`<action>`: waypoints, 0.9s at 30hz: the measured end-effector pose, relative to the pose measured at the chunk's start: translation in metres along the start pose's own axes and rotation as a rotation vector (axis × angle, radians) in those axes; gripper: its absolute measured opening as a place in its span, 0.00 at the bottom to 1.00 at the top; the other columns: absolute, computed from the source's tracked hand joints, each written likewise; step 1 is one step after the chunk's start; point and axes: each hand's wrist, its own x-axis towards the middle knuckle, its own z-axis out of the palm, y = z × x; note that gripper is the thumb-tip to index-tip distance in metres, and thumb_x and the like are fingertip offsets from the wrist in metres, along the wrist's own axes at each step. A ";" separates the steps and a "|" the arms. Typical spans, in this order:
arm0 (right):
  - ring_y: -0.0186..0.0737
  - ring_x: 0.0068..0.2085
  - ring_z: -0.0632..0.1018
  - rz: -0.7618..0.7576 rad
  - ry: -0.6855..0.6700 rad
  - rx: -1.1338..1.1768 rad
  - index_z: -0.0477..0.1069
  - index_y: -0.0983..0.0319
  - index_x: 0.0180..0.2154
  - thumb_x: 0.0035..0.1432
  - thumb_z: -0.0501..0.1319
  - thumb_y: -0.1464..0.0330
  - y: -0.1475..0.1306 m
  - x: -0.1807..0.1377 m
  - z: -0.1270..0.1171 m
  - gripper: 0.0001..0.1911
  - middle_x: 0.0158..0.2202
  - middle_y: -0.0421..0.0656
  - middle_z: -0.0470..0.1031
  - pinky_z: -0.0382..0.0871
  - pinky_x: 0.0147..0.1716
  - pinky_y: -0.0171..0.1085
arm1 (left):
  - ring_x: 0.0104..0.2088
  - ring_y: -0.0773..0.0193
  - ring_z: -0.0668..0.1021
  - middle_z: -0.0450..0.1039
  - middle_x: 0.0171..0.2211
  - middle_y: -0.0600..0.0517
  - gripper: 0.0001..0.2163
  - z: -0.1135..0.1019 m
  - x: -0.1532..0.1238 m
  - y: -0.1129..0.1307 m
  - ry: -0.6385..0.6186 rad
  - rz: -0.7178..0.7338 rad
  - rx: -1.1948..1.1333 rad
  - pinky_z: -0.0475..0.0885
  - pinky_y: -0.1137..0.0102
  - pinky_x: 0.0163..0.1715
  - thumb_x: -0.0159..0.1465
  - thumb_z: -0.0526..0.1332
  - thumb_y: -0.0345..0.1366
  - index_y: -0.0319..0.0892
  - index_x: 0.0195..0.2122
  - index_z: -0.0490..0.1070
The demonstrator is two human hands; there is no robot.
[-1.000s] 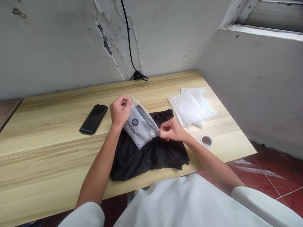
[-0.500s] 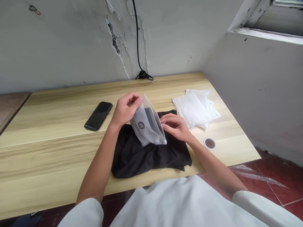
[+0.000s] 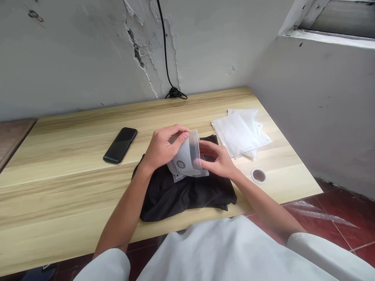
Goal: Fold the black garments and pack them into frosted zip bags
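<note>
A frosted zip bag (image 3: 187,158) with a round dark logo and lettering is held over a black folded cloth (image 3: 181,199), which looks like a garment. Something dark shows through the bag near its mouth, which faces right. My left hand (image 3: 170,144) grips the bag's upper edge between thumb and fingers. At the mouth, my right hand (image 3: 215,158) has its thumb against the front side, while its fingers reach behind the edge and are partly hidden. The black cloth lies on the table under both hands.
Several white frosted bags (image 3: 237,132) lie in a loose pile at the right. A black phone (image 3: 120,145) rests on the wooden table (image 3: 73,187) to the left. A round cable-hole ring (image 3: 258,176) sits near the right edge. A coiled black cable (image 3: 175,93) lies against the wall.
My left hand has moved right and down along the bag's edge. The bag's mouth has narrowed, and my right thumb has come onto its front side.
</note>
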 end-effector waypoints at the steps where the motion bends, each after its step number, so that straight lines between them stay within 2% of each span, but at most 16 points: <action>1: 0.52 0.52 0.85 0.044 -0.044 0.036 0.76 0.57 0.59 0.54 0.76 0.62 0.000 0.001 -0.001 0.31 0.54 0.46 0.84 0.81 0.54 0.48 | 0.39 0.63 0.83 0.85 0.39 0.54 0.06 0.003 -0.001 0.003 -0.013 0.022 0.014 0.74 0.68 0.44 0.72 0.62 0.37 0.45 0.40 0.80; 3: 0.54 0.50 0.85 0.106 -0.136 0.017 0.77 0.59 0.56 0.52 0.77 0.62 0.002 0.001 -0.001 0.29 0.50 0.45 0.85 0.81 0.51 0.48 | 0.39 0.62 0.83 0.85 0.39 0.54 0.07 0.012 -0.003 0.008 -0.034 0.058 0.058 0.72 0.66 0.47 0.72 0.62 0.37 0.46 0.40 0.80; 6: 0.51 0.42 0.85 0.149 -0.253 -0.102 0.80 0.61 0.44 0.54 0.74 0.62 0.005 0.000 0.002 0.17 0.39 0.42 0.84 0.81 0.43 0.45 | 0.39 0.59 0.83 0.85 0.38 0.54 0.07 0.024 -0.006 0.015 -0.078 0.071 0.108 0.70 0.61 0.51 0.72 0.61 0.38 0.48 0.39 0.80; 8: 0.50 0.40 0.84 0.155 -0.267 -0.104 0.80 0.61 0.41 0.55 0.72 0.64 0.008 0.000 0.004 0.12 0.37 0.41 0.83 0.79 0.42 0.44 | 0.41 0.57 0.84 0.86 0.39 0.53 0.08 0.026 -0.006 0.016 -0.123 0.067 0.119 0.70 0.59 0.53 0.72 0.61 0.39 0.49 0.40 0.80; 10: 0.50 0.40 0.83 0.187 -0.224 -0.014 0.79 0.60 0.39 0.54 0.71 0.64 0.009 0.000 0.004 0.11 0.36 0.40 0.83 0.79 0.43 0.44 | 0.46 0.53 0.83 0.85 0.42 0.51 0.08 0.020 -0.004 0.013 -0.128 0.057 0.161 0.68 0.57 0.57 0.72 0.61 0.41 0.50 0.43 0.80; 13: 0.50 0.43 0.83 0.234 -0.054 0.129 0.78 0.59 0.38 0.51 0.70 0.65 0.008 0.004 -0.001 0.11 0.37 0.39 0.83 0.80 0.45 0.44 | 0.50 0.50 0.82 0.84 0.46 0.49 0.10 0.002 0.000 0.002 -0.040 -0.003 0.233 0.69 0.56 0.57 0.70 0.64 0.44 0.48 0.47 0.79; 16: 0.50 0.47 0.82 0.262 0.138 0.213 0.77 0.57 0.40 0.49 0.69 0.65 0.005 0.010 -0.008 0.14 0.38 0.39 0.83 0.80 0.45 0.42 | 0.47 0.54 0.82 0.83 0.46 0.49 0.12 -0.016 0.003 -0.011 -0.004 -0.085 0.180 0.73 0.62 0.50 0.68 0.66 0.45 0.47 0.48 0.79; 19: 0.47 0.42 0.83 0.342 0.263 0.329 0.75 0.57 0.36 0.47 0.70 0.65 0.003 0.015 -0.014 0.11 0.33 0.38 0.81 0.80 0.38 0.39 | 0.40 0.58 0.81 0.83 0.41 0.51 0.10 -0.023 0.003 -0.024 -0.011 -0.150 0.102 0.74 0.66 0.43 0.67 0.67 0.45 0.47 0.45 0.80; 21: 0.42 0.37 0.82 0.354 0.410 0.400 0.72 0.56 0.32 0.46 0.70 0.66 0.003 0.019 -0.021 0.09 0.29 0.36 0.78 0.78 0.34 0.36 | 0.38 0.59 0.80 0.81 0.38 0.51 0.10 -0.022 0.003 -0.034 0.011 -0.193 0.024 0.74 0.67 0.39 0.66 0.68 0.44 0.46 0.44 0.79; 24: 0.37 0.31 0.80 0.287 0.690 0.517 0.68 0.55 0.30 0.48 0.69 0.64 0.007 0.025 -0.044 0.11 0.26 0.33 0.74 0.75 0.28 0.32 | 0.33 0.63 0.79 0.78 0.35 0.52 0.09 -0.018 0.008 -0.050 0.089 -0.330 -0.237 0.74 0.71 0.31 0.60 0.72 0.40 0.44 0.38 0.77; 25: 0.36 0.32 0.79 0.249 0.750 0.552 0.67 0.55 0.30 0.49 0.69 0.63 0.008 0.027 -0.055 0.11 0.26 0.33 0.74 0.75 0.28 0.32 | 0.31 0.65 0.77 0.77 0.34 0.52 0.09 -0.016 0.011 -0.054 0.144 -0.421 -0.373 0.73 0.72 0.28 0.58 0.73 0.37 0.43 0.36 0.75; 27: 0.38 0.35 0.81 0.161 0.775 0.593 0.66 0.55 0.28 0.51 0.69 0.60 0.010 0.029 -0.075 0.13 0.25 0.34 0.73 0.76 0.29 0.32 | 0.28 0.68 0.76 0.76 0.32 0.54 0.10 -0.008 0.016 -0.057 0.275 -0.602 -0.629 0.72 0.75 0.25 0.56 0.72 0.34 0.43 0.33 0.71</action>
